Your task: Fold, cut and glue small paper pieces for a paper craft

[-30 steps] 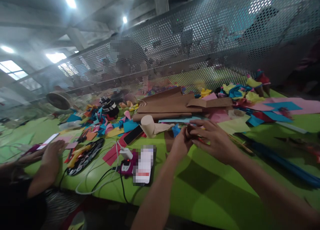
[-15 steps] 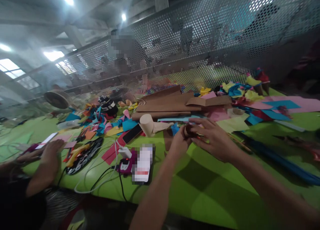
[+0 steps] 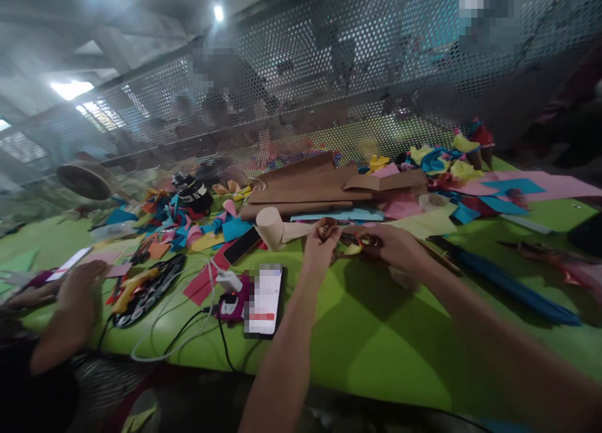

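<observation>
My left hand (image 3: 322, 245) is closed in a pinch on a small curled piece of brown paper (image 3: 328, 224). Just to its right, my right hand (image 3: 392, 248) is closed around what look like scissors (image 3: 356, 245) with yellow and red on the handles; their dark blades point toward the brown paper. Fingers hide much of both things. Left of my hands, a roll of cream paper tape (image 3: 269, 227) stands on the green table (image 3: 371, 332), its loose strip trailing toward my left hand.
Brown paper sheets (image 3: 305, 185) lie behind my hands. Nearer left are a lit phone (image 3: 266, 301), a purple power socket (image 3: 232, 304) with cables and a glue gun (image 3: 136, 288). Blue rolled paper (image 3: 517, 285) lies at right. A co-worker's arm (image 3: 70, 314) rests at far left.
My hands have drawn slightly apart, and the yellow and red piece now shows between them. The brown paper has come into sight at my left fingertips. The view has shifted a little.
</observation>
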Demonstrator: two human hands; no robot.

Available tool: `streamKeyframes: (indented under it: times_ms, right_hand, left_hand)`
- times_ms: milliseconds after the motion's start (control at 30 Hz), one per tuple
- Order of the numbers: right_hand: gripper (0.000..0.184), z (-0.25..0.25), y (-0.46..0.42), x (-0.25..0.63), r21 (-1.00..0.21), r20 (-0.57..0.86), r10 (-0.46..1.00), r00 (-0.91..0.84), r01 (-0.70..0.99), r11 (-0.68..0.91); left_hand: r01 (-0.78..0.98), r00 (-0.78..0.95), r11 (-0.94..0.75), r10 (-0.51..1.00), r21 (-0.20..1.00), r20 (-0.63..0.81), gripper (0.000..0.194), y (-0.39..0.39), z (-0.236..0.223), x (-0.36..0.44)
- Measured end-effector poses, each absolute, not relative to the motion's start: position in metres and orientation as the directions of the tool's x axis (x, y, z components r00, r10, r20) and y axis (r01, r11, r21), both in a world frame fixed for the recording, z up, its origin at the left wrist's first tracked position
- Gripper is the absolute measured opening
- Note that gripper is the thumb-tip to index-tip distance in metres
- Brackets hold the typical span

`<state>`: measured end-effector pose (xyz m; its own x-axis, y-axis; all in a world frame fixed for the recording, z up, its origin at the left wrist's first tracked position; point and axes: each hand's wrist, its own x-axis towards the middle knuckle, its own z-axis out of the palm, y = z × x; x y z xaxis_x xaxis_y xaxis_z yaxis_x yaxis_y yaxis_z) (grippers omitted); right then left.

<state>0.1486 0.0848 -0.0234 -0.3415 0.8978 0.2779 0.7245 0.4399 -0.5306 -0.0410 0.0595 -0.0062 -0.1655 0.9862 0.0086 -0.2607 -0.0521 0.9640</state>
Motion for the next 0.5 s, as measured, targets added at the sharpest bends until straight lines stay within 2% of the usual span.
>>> streamKeyframes:
  times_ms: [133, 300, 500]
  right_hand:
    - [0.015, -0.031, 0.08, 0.138, -0.397, 0.269, 0.884, -0.382, 0.792, 0.463]
    - [0.016, -0.031, 0.084, 0.143, -0.387, 0.307, 0.879, -0.363, 0.796, 0.464]
    - [0.024, -0.036, 0.086, 0.144, -0.389, 0.429, 0.835, -0.345, 0.764, 0.515]
  left_hand:
    - [-0.206, -0.074, -0.03, 0.997, 0.978, 0.015, 0.039, 0.058, -0.009, -0.039]
    - [-0.178, -0.034, 0.007, 0.999, 0.984, -0.013, 0.037, 0.056, -0.011, -0.039]
    - [-0.164, -0.004, 0.018, 1.0, 0.986, -0.019, 0.035, 0.057, -0.019, -0.038]
